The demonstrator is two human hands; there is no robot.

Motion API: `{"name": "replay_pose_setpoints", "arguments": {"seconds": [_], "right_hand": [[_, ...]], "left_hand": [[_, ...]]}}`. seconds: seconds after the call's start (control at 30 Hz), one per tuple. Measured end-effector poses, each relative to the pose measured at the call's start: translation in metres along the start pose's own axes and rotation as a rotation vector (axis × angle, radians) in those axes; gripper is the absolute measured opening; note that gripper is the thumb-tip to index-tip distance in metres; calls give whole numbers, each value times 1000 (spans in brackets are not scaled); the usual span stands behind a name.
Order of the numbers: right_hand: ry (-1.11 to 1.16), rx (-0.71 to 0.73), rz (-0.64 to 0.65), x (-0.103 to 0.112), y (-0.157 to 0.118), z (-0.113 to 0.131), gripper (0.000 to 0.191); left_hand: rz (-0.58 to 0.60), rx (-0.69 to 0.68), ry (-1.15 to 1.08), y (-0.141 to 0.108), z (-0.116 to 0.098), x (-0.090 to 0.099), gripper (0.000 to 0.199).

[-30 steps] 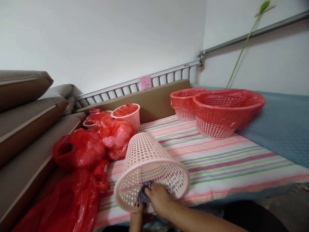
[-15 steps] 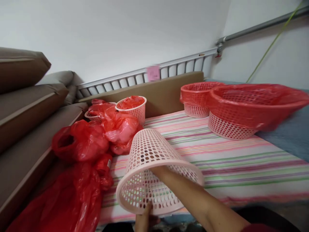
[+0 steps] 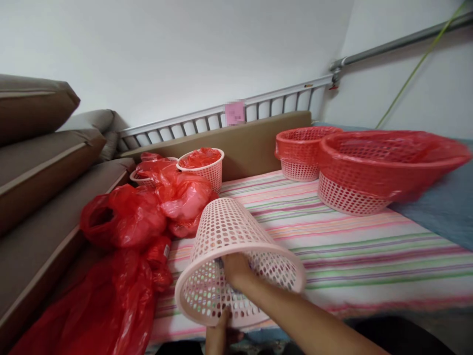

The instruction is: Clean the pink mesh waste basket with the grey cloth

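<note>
A pink perforated plastic basket (image 3: 229,224) lies tilted on its side, its opening facing me. My left hand (image 3: 220,329) grips the basket's lower rim, thumb inside and fingers beneath. Through the opening reaches my right hand (image 3: 235,270), its fingers bent inside the basket near the upper wall; something small and dark shows at the fingertips, too hidden to name. Left of the basket lie red plastic bags (image 3: 135,217), bunched together. Behind it stands a white-rimmed basket (image 3: 212,172) with red plastic inside.
Two baskets lined with red bags, a smaller one (image 3: 299,170) and a larger one (image 3: 351,197), stand on the striped cloth (image 3: 354,246) at right. Brown cushions (image 3: 48,182) are stacked at left. A radiator (image 3: 185,127) runs along the wall behind a beige board (image 3: 254,140).
My right hand has drawn back toward the basket's opening, so more of it shows. The basket has shifted slightly left. My left hand stays at the rim.
</note>
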State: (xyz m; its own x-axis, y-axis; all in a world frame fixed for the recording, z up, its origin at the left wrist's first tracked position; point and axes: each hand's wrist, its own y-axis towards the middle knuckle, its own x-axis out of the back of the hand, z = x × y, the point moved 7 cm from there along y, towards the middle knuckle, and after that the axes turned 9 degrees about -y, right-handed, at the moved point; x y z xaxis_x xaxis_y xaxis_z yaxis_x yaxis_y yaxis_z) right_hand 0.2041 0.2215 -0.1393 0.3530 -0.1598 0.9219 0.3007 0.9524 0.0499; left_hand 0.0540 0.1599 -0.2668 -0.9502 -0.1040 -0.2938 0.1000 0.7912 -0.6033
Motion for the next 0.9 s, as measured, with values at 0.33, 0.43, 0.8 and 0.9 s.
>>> {"name": "replay_pose_setpoints", "arguments": {"seconds": [0.33,0.43,0.8,0.9], "right_hand": [[-420,224,54,-12,-78,10,30],[-493,199,98,-7,-84,5,32],[-316,82,65,-2,-49,-4,27],[-194,78,77,0,-14,6,31]], "left_hand": [[-3,-217,145,-26,-47,-4,47],[-1,-287,156,-29,-69,3,40],[130,-509,326,-25,-67,15,50],[54,-366,252,-14,-53,21,47]]}}
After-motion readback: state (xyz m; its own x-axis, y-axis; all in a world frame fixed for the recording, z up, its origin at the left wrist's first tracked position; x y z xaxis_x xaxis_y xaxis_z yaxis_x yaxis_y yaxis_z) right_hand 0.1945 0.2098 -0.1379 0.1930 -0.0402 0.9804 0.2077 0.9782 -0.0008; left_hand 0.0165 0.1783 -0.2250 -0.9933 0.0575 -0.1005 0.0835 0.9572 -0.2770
